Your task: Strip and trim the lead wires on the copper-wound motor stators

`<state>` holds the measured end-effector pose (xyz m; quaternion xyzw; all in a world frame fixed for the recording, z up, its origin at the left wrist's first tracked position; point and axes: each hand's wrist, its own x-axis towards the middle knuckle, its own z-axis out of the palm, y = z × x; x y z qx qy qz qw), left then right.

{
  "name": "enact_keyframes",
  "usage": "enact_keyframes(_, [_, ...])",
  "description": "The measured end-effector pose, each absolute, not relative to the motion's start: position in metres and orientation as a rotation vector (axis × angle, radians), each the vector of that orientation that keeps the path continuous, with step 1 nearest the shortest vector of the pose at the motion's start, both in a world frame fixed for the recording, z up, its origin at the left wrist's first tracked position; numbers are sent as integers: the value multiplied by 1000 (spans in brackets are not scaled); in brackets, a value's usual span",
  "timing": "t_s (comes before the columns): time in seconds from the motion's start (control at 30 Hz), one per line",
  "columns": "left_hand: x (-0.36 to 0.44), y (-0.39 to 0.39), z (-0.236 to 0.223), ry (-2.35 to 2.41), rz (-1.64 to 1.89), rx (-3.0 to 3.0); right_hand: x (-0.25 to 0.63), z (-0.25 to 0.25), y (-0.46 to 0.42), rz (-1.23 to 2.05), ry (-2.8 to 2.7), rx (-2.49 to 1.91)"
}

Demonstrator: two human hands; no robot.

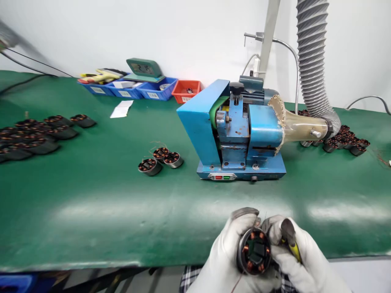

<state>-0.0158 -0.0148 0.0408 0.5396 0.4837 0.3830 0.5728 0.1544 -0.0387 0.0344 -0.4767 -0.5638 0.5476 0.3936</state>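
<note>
My left hand, in a white glove, is wrapped round a round motor stator with copper windings, held near the table's front edge. My right hand, also gloved, is closed on a small yellow-handled tool right beside the stator's rim. Thin wires stick up from the stator. Straight ahead of both hands stands a blue bench machine with red and green buttons on its base.
Three loose stators lie left of the machine on the green table. Several more are grouped at the far left and behind the machine at right. A grey ribbed hose joins the machine. Blue and red bins line the back.
</note>
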Motion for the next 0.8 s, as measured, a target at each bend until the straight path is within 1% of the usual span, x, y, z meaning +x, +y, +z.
enact_keyframes(0.07, [-13,-16,42,1180,879,1295,152,32,-39,1504,-1238,-1273])
enact_keyframes(0.13, [-13,-18,42,1227,832,1250,154,33,-38,1647,-983,-1167])
enact_keyframes(0.2, [-15,-19,38,1215,765,1150,158,36,-36,1690,-781,-1013])
enact_keyframes(0.27, [-17,-22,34,1095,749,1037,161,36,-35,1601,-740,-969])
enact_keyframes(0.4, [-16,-28,26,804,834,818,152,29,-33,1329,-1027,-1081])
enact_keyframes(0.5, [-10,-26,17,832,841,787,140,28,-32,1197,-1165,-1155])
enact_keyframes(0.57, [-7,-22,8,893,804,805,138,33,-27,1301,-1094,-1174])
enact_keyframes(0.67, [-8,-17,-5,944,775,827,147,43,-12,1558,-799,-990])
enact_keyframes(0.73, [-12,-17,-11,982,783,881,160,48,-1,1534,-625,-852])
enact_keyframes(0.8, [-17,-18,-13,1012,785,954,172,50,5,1389,-623,-900])
